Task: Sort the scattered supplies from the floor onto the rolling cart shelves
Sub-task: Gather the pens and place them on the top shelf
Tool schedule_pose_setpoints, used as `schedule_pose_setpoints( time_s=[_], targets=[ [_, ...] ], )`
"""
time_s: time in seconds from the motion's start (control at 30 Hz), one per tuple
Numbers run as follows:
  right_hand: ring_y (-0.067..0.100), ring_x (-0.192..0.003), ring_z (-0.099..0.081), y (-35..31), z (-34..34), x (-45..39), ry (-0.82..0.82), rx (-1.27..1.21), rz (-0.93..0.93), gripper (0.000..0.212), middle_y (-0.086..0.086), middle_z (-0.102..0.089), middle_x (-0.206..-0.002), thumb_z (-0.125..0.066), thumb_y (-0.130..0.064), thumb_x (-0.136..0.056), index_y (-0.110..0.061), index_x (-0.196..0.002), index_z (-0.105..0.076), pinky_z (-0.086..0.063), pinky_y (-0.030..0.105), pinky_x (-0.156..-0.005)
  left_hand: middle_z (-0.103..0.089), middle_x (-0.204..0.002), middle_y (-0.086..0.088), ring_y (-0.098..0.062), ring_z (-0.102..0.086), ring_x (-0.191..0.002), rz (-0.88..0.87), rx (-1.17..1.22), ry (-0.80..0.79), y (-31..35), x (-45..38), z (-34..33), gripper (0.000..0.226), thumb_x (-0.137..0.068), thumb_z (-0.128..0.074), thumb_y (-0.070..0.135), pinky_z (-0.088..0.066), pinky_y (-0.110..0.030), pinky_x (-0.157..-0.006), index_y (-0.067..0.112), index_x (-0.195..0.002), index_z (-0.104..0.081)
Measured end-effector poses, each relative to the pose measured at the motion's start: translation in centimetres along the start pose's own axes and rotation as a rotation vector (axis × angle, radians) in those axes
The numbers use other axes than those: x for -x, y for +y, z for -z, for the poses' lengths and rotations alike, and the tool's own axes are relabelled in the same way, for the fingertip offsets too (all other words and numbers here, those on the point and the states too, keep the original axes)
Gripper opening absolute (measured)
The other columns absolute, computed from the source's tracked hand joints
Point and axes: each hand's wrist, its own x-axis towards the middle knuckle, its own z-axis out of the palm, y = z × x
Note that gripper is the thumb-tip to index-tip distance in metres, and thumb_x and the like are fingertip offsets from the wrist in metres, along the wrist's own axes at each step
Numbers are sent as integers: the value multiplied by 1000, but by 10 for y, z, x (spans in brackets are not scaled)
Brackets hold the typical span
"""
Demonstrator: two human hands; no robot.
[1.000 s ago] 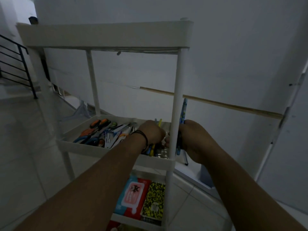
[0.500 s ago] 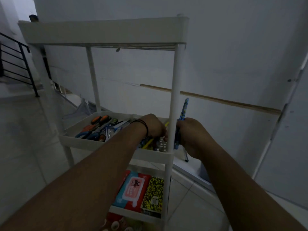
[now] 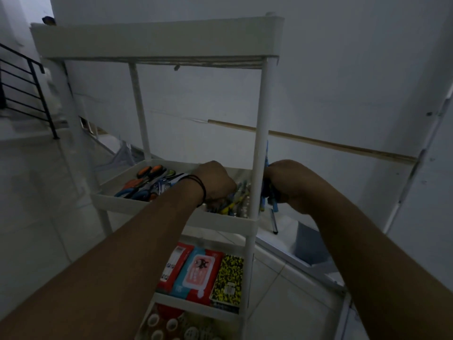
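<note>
A white rolling cart point(image 3: 261, 133) stands in front of me. Its second shelf point(image 3: 117, 202) holds orange and blue handled scissors point(image 3: 144, 182) on the left and a pile of pens point(image 3: 235, 204) on the right. My left hand point(image 3: 215, 182) reaches into that shelf, fingers curled down among the pens. My right hand point(image 3: 284, 182) is just outside the cart's front right post, shut on a bunch of blue pens point(image 3: 266, 192) held upright. One dark pen point(image 3: 274, 222) hangs down below this hand.
The shelf below holds red and blue wipe packs point(image 3: 196, 273) and a yellow-black notebook point(image 3: 228, 280). The bottom shelf has tape rolls point(image 3: 161, 325). A white wall is right behind the cart. A black stair railing point(image 3: 27, 87) is at the far left. Tiled floor lies around.
My left hand has dipped lower into the pens on the shelf. My right hand has lowered its pens, whose tips now stand less far above my fist.
</note>
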Motion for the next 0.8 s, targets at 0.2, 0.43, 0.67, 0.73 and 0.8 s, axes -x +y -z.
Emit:
schedule_pose_setpoints(
  time_s=[0.2, 0.43, 0.67, 0.73, 0.8],
  targets=[
    [17, -58, -63, -12, 14, 4, -177, 153, -16, 25, 14, -64, -76, -43, -8, -97, 10, -110, -54, -50, 22, -44, -67, -77, -17, -30, -66, -74, -60, 10, -57, 0, 10, -2, 24, -83, -62, 19, -56, -38, -76, -4, -83, -70],
    [15, -56, -58, -16, 15, 0, -184, 183, 13, 25, 12, -61, -71, -38, -7, -98, 8, -104, -56, -49, 23, -50, -65, -84, -10, -19, -57, -71, -106, -130, -113, 8, 15, -3, 27, -83, -65, 30, -48, -24, -59, 5, -88, -70],
    [19, -53, -56, -22, 4, -4, -145, 205, 55, 27, 15, -57, -67, -39, -3, -97, 1, -75, -55, -50, 22, -43, -71, -85, -18, -31, -69, -88, -60, 206, -28, -1, 12, 0, 22, -85, -60, 10, -57, -37, -82, -7, -96, -69],
    [20, -54, -54, -22, 3, -5, -138, 195, 64, 26, 14, -55, -67, -40, -3, -96, 0, -74, -54, -49, 25, -49, -71, -86, -20, -33, -69, -88, -47, 267, 61, -5, 7, 3, 19, -84, -60, 8, -57, -40, -82, -7, -91, -70],
    [20, -54, -52, -23, 2, -4, -128, 199, 75, 29, 13, -54, -65, -41, -2, -96, -2, -70, -53, -47, 27, -53, -70, -91, -19, -30, -68, -85, -26, 174, 111, -7, 1, 0, 13, -81, -62, 11, -57, -33, -74, 0, -84, -68]
  ],
)
